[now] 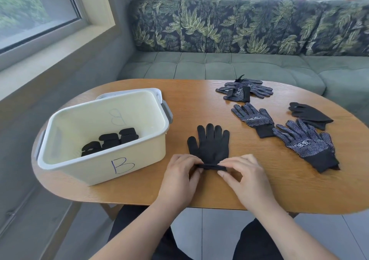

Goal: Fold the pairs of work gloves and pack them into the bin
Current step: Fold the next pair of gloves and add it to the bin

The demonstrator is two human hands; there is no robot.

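Work gloves [253, 118] strewn across the middle and right of the frame. Behind everything, filling the upper half: long green sofa [239, 64] with a leaf-print back. Below it, oval wooden worktop [279, 190] carrying all the rest. At left centre, cream bin [89, 166] marked "B" on its near wall, with three rolled black bundles [109, 142] on its floor. At lower right, dotted pair [305, 144], one glove on the other, cuffs toward the bottom right corner. Up and left of that, touching it at the cuff, another dotted glove [247, 113]. At far right, dark stack [309, 115] of plain black gloves. Toward the upper middle, loose dotted heap [243, 90]. In the centre, plain black glove [209, 146] flat on the worktop, fingers pointing up the frame, near the bin but apart from it. Beneath it, left hand [177, 178] and right hand [245, 180], both pinching the glove's cuff [211, 167], one at each end. Cuff rolled into a thin band between thumbs and fingertips.
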